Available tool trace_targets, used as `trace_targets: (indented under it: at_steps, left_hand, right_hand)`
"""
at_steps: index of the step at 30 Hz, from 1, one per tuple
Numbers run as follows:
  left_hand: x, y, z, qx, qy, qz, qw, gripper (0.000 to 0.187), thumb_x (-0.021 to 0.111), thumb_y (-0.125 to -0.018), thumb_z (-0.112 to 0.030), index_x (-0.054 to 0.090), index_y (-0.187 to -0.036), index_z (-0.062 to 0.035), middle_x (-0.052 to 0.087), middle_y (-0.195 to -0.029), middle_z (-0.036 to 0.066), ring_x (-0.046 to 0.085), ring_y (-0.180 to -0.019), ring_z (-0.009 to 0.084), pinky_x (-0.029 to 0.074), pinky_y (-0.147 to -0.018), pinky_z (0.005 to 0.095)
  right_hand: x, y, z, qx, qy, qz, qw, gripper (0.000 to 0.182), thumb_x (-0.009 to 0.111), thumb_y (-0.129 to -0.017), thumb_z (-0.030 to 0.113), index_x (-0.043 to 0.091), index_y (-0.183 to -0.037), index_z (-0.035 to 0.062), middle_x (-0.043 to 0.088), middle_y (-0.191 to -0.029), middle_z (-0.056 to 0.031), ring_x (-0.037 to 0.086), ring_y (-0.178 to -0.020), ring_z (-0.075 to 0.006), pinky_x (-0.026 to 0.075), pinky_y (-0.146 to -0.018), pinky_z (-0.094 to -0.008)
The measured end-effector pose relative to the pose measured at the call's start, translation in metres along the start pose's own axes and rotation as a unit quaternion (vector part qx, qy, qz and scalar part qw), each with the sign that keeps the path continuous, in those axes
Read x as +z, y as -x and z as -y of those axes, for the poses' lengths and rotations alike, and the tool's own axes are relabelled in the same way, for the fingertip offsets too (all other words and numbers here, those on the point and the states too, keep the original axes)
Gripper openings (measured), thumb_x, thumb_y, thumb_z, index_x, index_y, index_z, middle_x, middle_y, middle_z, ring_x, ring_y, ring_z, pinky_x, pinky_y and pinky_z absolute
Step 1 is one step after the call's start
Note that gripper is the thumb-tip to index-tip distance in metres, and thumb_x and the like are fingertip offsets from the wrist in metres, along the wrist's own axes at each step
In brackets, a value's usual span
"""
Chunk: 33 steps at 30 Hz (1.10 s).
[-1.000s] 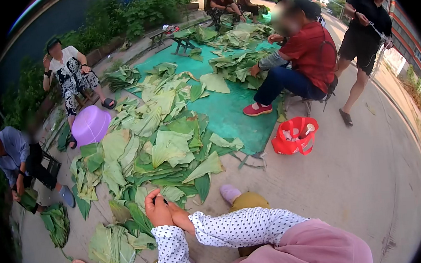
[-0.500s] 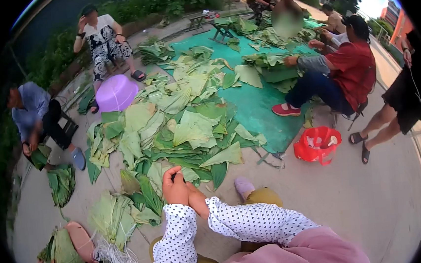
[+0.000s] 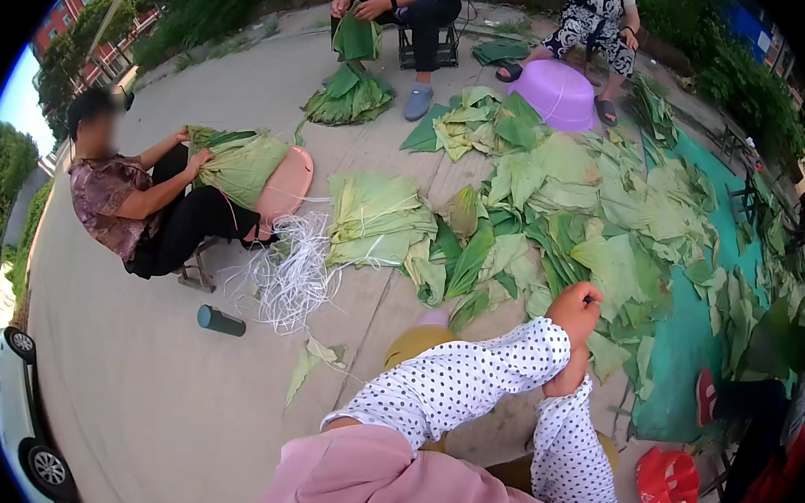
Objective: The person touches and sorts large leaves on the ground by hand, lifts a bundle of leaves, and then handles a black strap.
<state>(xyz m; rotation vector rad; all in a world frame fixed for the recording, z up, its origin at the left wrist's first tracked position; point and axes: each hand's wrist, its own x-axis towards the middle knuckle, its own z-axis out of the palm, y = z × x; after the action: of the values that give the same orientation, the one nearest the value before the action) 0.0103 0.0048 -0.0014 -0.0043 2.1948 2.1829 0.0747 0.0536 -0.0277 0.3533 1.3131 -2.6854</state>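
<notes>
My left hand (image 3: pixel 574 315) is curled closed over the near edge of a heap of large green leaves (image 3: pixel 548 179), which look like lotus leaves. A small dark thing shows between its fingers, too little of it to name. Just below, my right hand (image 3: pixel 568 374) presses against the heel of the left; its fingers are hidden. Both arms wear white sleeves with dark dots. To the left of the heap lies a bundle of flattened leaves (image 3: pixel 376 218), tied with white string.
Loose white string (image 3: pixel 296 274) lies near a dark green bottle (image 3: pixel 221 321). A seated person (image 3: pixel 119 193) at left holds leaves beside a pink board (image 3: pixel 286 183). Two more people sit behind, near a purple basin (image 3: pixel 556 96). At right are a green sheet (image 3: pixel 672 372) and a red bag (image 3: pixel 666 481).
My view has swung left, so the heap and my hands appear further right. My hands stay together. The bottle and parked car have come into view.
</notes>
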Motion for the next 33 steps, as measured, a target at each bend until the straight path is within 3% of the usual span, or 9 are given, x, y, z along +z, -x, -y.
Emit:
trace_targets:
  at_steps: [3, 6, 8, 9, 11, 14, 16, 19, 33]
  left_hand:
    - [-0.003, 0.0, 0.0, 0.026, -0.028, -0.003, 0.999, 0.017, 0.055, -0.08, -0.009, 0.06, -0.095, -0.0045, 0.059, -0.092, 0.012, 0.059, -0.077, 0.0197, 0.047, -0.07, 0.0315]
    - [-0.012, 0.003, -0.001, 0.04, -0.021, -0.029, 0.999, 0.016, 0.055, -0.08, -0.01, 0.059, -0.094, -0.0038, 0.058, -0.092, 0.013, 0.058, -0.077, 0.021, 0.047, -0.07, 0.0324]
    - [-0.007, 0.003, -0.003, 0.032, 0.012, -0.02, 0.999, 0.017, 0.055, -0.08, -0.009, 0.06, -0.095, -0.0039, 0.059, -0.088, 0.011, 0.057, -0.074, 0.0186, 0.046, -0.067, 0.0312]
    - [-0.01, 0.004, -0.01, 0.036, -0.007, -0.032, 0.999, 0.017, 0.056, -0.08, -0.007, 0.06, -0.096, -0.0037, 0.058, -0.081, 0.007, 0.054, -0.069, 0.0138, 0.045, -0.064, 0.0276]
    - [-0.016, 0.008, -0.023, -0.072, 0.083, 0.003, 0.994, 0.014, 0.053, -0.085, -0.003, 0.061, -0.097, -0.0038, 0.056, -0.075, 0.0, 0.048, -0.065, 0.0075, 0.041, -0.06, 0.0222]
    - [-0.017, 0.001, -0.015, -0.043, 0.063, 0.008, 0.997, 0.015, 0.051, -0.086, -0.002, 0.06, -0.098, -0.0042, 0.054, -0.082, -0.001, 0.044, -0.066, 0.0061, 0.038, -0.06, 0.0214]
    - [-0.019, 0.0, -0.014, -0.061, 0.062, 0.018, 0.996, 0.015, 0.052, -0.086, -0.002, 0.06, -0.098, -0.0054, 0.054, -0.084, -0.002, 0.045, -0.072, 0.0066, 0.039, -0.064, 0.0203]
    - [-0.021, -0.001, -0.015, -0.046, 0.047, 0.018, 0.998, 0.014, 0.054, -0.086, -0.004, 0.061, -0.098, -0.0035, 0.058, -0.09, 0.001, 0.049, -0.078, 0.0086, 0.042, -0.072, 0.0223]
    - [-0.013, -0.001, -0.02, -0.055, 0.012, 0.035, 0.998, 0.014, 0.053, -0.086, -0.005, 0.06, -0.098, -0.0035, 0.057, -0.09, 0.001, 0.049, -0.08, 0.0095, 0.042, -0.074, 0.0239]
  right_hand:
    - [-0.015, -0.001, -0.006, -0.007, 0.119, 0.012, 0.993, 0.036, 0.043, -0.094, 0.024, 0.047, -0.124, 0.004, 0.058, -0.11, -0.0082, 0.06, -0.099, -0.0202, 0.05, -0.085, -0.0377]
    - [-0.001, 0.001, 0.003, 0.028, 0.005, 0.026, 0.999, 0.034, 0.043, -0.094, 0.023, 0.05, -0.12, 0.0023, 0.059, -0.109, -0.0106, 0.061, -0.097, -0.0221, 0.052, -0.082, -0.0385]
    - [0.001, 0.005, 0.007, -0.111, 0.334, 0.069, 0.934, 0.031, 0.045, -0.093, 0.017, 0.05, -0.12, 0.0016, 0.06, -0.11, -0.0103, 0.06, -0.098, -0.0218, 0.05, -0.082, -0.0367]
    - [0.01, 0.006, 0.006, -0.085, 0.188, 0.03, 0.978, 0.031, 0.043, -0.094, 0.013, 0.049, -0.122, 0.0015, 0.06, -0.109, -0.0095, 0.06, -0.098, -0.0212, 0.05, -0.083, -0.0353]
    - [-0.016, -0.007, -0.02, -0.145, 0.361, 0.044, 0.92, 0.039, 0.047, -0.09, 0.009, 0.044, -0.128, 0.0007, 0.053, -0.122, -0.0101, 0.054, -0.109, -0.02, 0.046, -0.089, -0.0315]
    - [0.018, 0.003, 0.014, -0.119, 0.343, 0.039, 0.931, 0.051, 0.051, -0.088, 0.011, 0.035, -0.135, 0.0013, 0.041, -0.134, -0.0149, 0.039, -0.125, -0.0244, 0.034, -0.103, -0.0305]
    - [0.028, -0.007, 0.002, -0.028, 0.026, -0.02, 0.999, 0.039, 0.031, -0.099, 0.028, 0.039, -0.128, 0.0035, 0.055, -0.112, -0.0087, 0.055, -0.099, -0.0145, 0.046, -0.082, -0.0268]
    - [0.027, -0.008, 0.004, -0.058, 0.105, -0.023, 0.993, 0.041, 0.03, -0.099, 0.03, 0.04, -0.127, 0.0024, 0.055, -0.115, -0.0106, 0.056, -0.099, -0.0153, 0.045, -0.084, -0.0277]
    - [0.031, 0.006, 0.022, -0.003, 0.062, -0.08, 0.995, 0.042, 0.035, -0.097, 0.032, 0.041, -0.127, 0.004, 0.053, -0.118, -0.0103, 0.052, -0.104, -0.0156, 0.042, -0.088, -0.0276]
